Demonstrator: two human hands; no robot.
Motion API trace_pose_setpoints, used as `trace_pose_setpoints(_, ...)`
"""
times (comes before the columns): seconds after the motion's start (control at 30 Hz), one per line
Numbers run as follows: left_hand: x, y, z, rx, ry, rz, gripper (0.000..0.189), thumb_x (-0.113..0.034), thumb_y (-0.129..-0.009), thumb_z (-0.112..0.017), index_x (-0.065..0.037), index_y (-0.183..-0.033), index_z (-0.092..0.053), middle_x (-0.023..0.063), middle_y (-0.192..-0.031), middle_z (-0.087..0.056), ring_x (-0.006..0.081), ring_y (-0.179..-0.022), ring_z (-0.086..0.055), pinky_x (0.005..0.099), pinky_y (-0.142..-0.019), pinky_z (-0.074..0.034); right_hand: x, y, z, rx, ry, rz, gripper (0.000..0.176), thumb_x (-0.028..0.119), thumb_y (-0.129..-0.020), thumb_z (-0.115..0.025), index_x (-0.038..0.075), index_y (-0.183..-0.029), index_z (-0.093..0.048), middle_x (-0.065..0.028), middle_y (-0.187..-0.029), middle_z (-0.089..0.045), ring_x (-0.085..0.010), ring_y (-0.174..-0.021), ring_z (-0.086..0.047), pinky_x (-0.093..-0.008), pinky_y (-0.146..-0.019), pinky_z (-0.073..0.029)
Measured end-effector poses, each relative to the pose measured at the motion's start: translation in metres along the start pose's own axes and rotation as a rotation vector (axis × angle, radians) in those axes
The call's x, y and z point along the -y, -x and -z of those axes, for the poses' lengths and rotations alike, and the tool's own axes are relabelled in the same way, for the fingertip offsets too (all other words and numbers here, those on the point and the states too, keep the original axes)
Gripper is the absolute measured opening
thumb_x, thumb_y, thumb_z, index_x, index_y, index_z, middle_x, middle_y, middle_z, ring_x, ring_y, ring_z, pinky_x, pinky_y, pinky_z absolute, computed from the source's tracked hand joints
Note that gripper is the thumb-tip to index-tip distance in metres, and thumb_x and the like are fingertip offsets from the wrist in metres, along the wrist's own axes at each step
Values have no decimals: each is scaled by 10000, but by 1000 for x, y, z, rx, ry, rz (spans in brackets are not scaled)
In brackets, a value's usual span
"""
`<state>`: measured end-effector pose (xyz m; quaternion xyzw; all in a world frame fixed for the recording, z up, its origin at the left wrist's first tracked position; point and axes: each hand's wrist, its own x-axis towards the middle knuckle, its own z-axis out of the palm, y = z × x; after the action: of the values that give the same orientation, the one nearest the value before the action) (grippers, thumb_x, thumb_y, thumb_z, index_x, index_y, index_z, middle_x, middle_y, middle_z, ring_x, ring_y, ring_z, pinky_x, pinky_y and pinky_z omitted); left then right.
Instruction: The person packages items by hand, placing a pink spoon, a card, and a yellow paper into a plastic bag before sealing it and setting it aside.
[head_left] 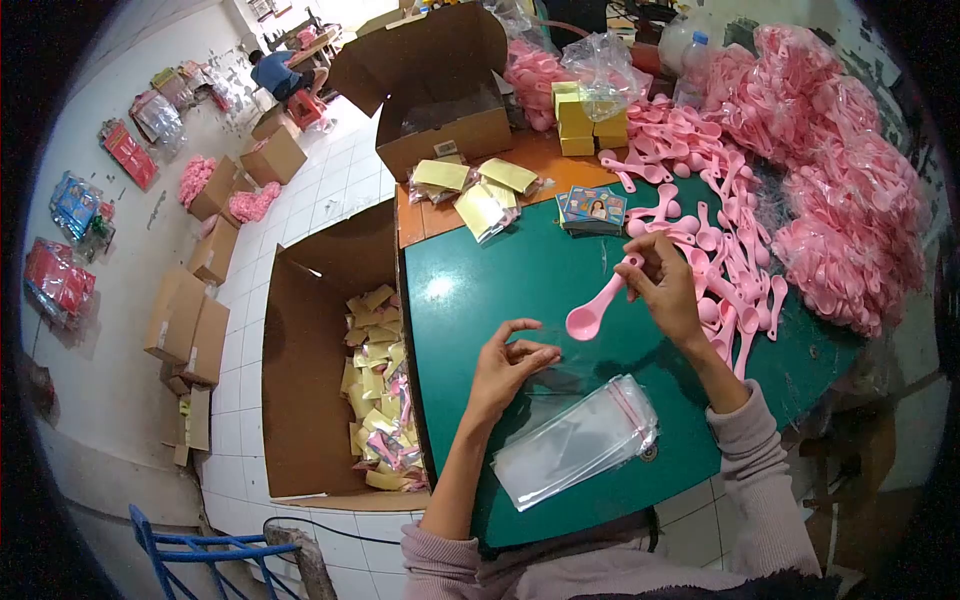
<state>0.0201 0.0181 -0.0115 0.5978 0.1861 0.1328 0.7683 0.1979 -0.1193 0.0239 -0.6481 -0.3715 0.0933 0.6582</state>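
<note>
My right hand [657,285] pinches the handle end of a pink measuring spoon [590,315] above the green table [460,290]. The spoon's bowl points down and to the left. Left of it, my left hand [515,370] has its fingers curled round the edge of what looks like a thin clear bag [568,362], held over the table. Below both hands lies a stack of clear plastic bags [575,445] near the table's front edge. A pile of loose pink spoons [725,250] spreads over the right side, beside my right hand.
Small printed cards [592,208] lie near yellow packets [485,200]. An open carton [445,130] and yellow boxes [577,125] stand behind. Bagged pink spoons [840,200] heap at right. A large box [320,370] of packed items adjoins the table's left. A person [275,75] sits far back.
</note>
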Motion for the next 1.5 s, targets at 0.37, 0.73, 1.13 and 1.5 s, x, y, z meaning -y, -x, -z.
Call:
trace_pose_setpoints(0.37,-3,1,1,14,-83,51,434,-38,-741,-655,-14,-1119,-443,107,-827,-625,131,-784,-601,234,-696,-483,8,12,-16,-25,81,43,203,72,-785,-616,4,-918,-478,-31,-684,-526,-62,-544,-525,-198,-452,-417)
trace_pose_setpoints(0.73,-2,2,1,60,-87,35,438,-20,-743,-644,-16,-1136,-453,83,-850,-614,125,-810,-595,217,-713,-473,9,16,-17,78,-8,24,206,88,-804,-600,5,-949,-480,-22,-710,-522,-60,-560,-510,-182,-477,-415)
trace_pose_setpoints(1.13,-4,5,-1,74,-125,10,361,-33,-751,-640,-12,-1085,-504,73,-833,-631,101,-773,-594,211,-682,-477,10,19,-20,118,-39,82,191,73,-814,-582,6,-963,-484,-33,-714,-526,-62,-583,-512,-194,-500,-431)
trace_pose_setpoints(1.5,0,4,0,88,-149,-15,404,-33,-733,-658,-13,-1098,-486,77,-835,-625,101,-777,-593,211,-673,-474,14,19,-21,93,-37,25,194,84,-809,-593,10,-953,-484,-28,-708,-514,-57,-573,-503,-189,-493,-424)
